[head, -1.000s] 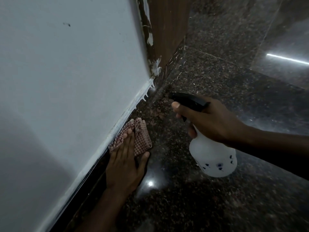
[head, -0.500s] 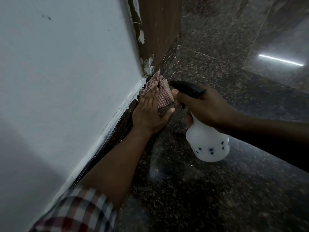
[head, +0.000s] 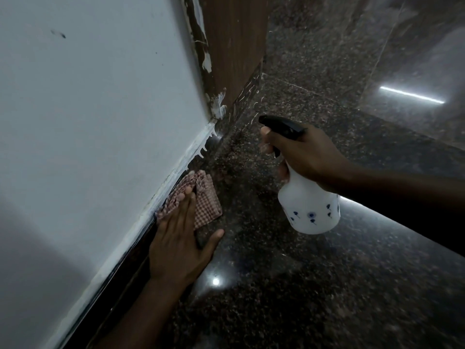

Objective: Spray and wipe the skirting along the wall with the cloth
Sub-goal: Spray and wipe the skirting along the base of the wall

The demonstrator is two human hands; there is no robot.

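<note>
Wall (head: pixel 88 122) white, fills left; speckled granite floor (head: pixel 302 285) right, wooden door frame (head: pixel 234 46) far. Dark skirting (head: pixel 141 238) along wall base, white paint drips on its top edge. Right hand (head: pixel 305 157) wrapped around white spray bottle (head: pixel 310 205), black nozzle pointing left. Left hand (head: pixel 178 245), fingers flat, presses checked cloth (head: pixel 203 197) against skirting, mid-left.

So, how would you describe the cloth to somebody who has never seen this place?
Find the white wall on the left and follow its bottom edge, where the dark skirting meets the speckled stone floor. There the left hand presses a crumpled cloth flat. It is red-and-white checked, the only patterned fabric there.
</note>
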